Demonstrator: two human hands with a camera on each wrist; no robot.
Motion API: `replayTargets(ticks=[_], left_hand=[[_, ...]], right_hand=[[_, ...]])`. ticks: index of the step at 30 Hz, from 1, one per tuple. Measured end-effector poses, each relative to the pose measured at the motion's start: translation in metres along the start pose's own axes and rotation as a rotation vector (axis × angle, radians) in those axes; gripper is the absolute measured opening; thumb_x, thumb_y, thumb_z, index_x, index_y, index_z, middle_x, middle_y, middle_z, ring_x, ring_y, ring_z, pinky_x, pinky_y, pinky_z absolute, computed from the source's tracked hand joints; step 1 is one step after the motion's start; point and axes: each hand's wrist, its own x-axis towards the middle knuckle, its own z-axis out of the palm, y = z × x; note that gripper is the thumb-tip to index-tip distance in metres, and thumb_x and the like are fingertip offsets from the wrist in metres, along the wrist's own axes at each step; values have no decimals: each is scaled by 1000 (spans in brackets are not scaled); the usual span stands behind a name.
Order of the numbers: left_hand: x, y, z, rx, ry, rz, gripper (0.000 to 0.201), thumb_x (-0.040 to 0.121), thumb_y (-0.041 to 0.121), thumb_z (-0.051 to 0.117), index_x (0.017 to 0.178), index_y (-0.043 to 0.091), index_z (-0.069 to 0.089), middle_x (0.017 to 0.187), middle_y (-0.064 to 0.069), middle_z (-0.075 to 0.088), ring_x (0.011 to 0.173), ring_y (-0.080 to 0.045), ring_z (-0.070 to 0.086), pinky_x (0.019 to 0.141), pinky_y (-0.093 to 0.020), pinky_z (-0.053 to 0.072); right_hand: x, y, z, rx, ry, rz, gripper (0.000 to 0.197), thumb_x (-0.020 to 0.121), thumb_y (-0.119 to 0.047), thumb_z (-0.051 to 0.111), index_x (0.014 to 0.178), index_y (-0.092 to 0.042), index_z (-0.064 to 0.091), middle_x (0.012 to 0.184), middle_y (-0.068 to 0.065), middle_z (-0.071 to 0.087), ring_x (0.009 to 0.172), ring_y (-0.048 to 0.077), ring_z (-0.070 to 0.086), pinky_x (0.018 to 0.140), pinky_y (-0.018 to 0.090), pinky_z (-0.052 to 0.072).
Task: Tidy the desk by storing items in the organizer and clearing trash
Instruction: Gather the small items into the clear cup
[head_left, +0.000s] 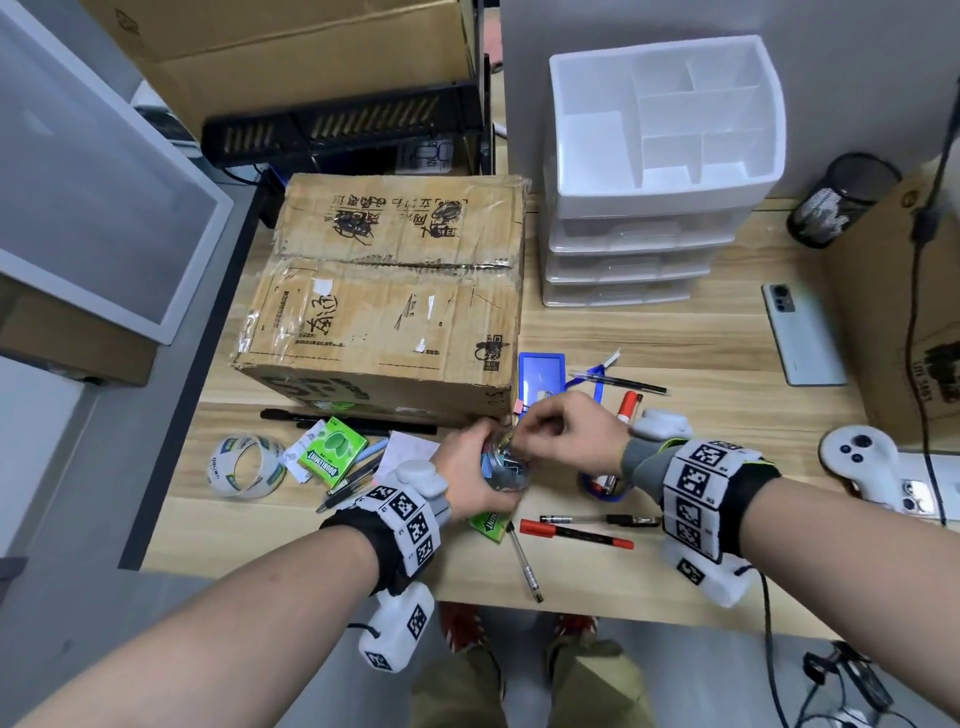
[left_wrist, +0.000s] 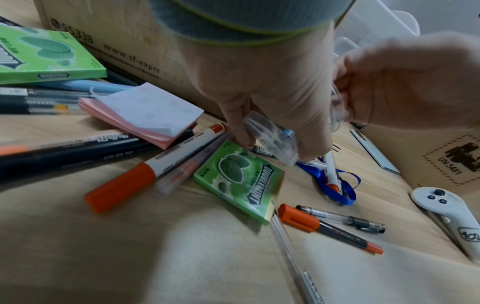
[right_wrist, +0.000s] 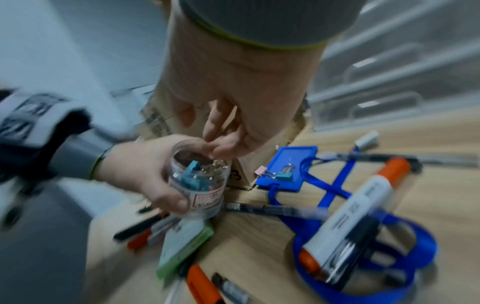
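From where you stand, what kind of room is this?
Probably an office or workroom: a wooden desk strewn with pens and markers, a white drawer organizer, and cardboard shipping boxes.

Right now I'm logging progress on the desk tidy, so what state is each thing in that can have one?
clear jar: lid off, holding binder clips, gripped by left hand
right hand: fingertips pinched at the jar mouth
organizer: top compartments bare, drawers shut
cardboard box: flaps closed
red marker: capped, lying on the desk
blue badge holder: flat, two binder clips on it
tape roll: standing on edge
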Motion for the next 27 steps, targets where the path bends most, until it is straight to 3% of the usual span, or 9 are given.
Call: replayTargets(ticks=[2, 5, 8, 10, 13, 17, 21, 24, 27], left_hand=[[0, -3, 0, -7, 12, -1, 70, 49, 42, 90, 109, 26, 58, 88, 14, 69, 81, 0, 66, 73, -20, 56], [-1, -5, -1, -21, 16, 0, 72, 50, 41, 91, 113, 26, 57, 88, 18, 66, 83, 2, 65, 73, -12, 53], [-2, -7, -2, -38, 21, 6, 75, 51, 41, 91, 116, 25, 57, 90, 18, 65, 84, 3, 64, 72, -6, 49], [-2, -8, -1, -53, 20, 7, 74, 52, 40, 91, 116, 25, 56, 90, 18, 66, 84, 3, 65, 72, -7, 50], [-3, -10, 0, -56, 18, 2, 72, 53, 39, 90, 114, 26, 55, 90, 16, 67, 83, 3, 66, 72, -9, 50], [-4, -13, -1, -51, 0, 4, 75, 53, 39, 90, 117, 26, 55, 92, 15, 67, 85, 2, 66, 76, -14, 54], [-2, -12, -4, -54, -1, 11, 76, 53, 39, 91, 118, 26, 55, 90, 18, 64, 84, 5, 63, 73, -6, 50], [-1, -12, -6, -53, 6, 15, 75, 53, 39, 91, 119, 25, 56, 92, 18, 64, 85, 3, 64, 73, -5, 48], [-1, -12, -6, -46, 12, 22, 76, 53, 38, 91, 120, 24, 56, 94, 17, 65, 87, 2, 64, 77, -10, 52]], right_hand=[[15, 13, -1, 40, 204, 55, 20, 84, -8, 65, 75, -26, 68, 73, -1, 69, 66, 10, 62, 68, 28, 52], [30, 37, -10, -276, 391, 155, 18, 85, -12, 58, 92, -26, 68, 82, -4, 67, 74, 16, 60, 67, 21, 40], [39, 55, -11, -495, 294, 169, 31, 84, -19, 63, 115, -21, 65, 102, 4, 65, 88, 23, 61, 72, 25, 43], [44, 59, -6, -564, 283, 152, 35, 83, -26, 65, 118, -22, 62, 108, 7, 57, 90, 29, 61, 73, 29, 47], [51, 57, 3, -629, 265, 140, 37, 83, -32, 67, 118, -22, 61, 112, 8, 52, 88, 31, 60, 71, 34, 51], [55, 56, 9, -712, 186, 143, 27, 86, -27, 63, 111, -17, 65, 112, 10, 53, 88, 32, 60, 73, 35, 52], [54, 54, 8, -716, 174, 134, 21, 84, -17, 61, 105, -15, 65, 103, 10, 56, 83, 33, 62, 70, 38, 54], [55, 54, 8, -723, 176, 146, 20, 79, -9, 58, 96, -18, 63, 96, 7, 58, 77, 30, 61, 63, 31, 49], [56, 54, 12, -736, 169, 161, 21, 81, -7, 56, 98, -17, 63, 96, 9, 60, 75, 29, 57, 61, 28, 41]])
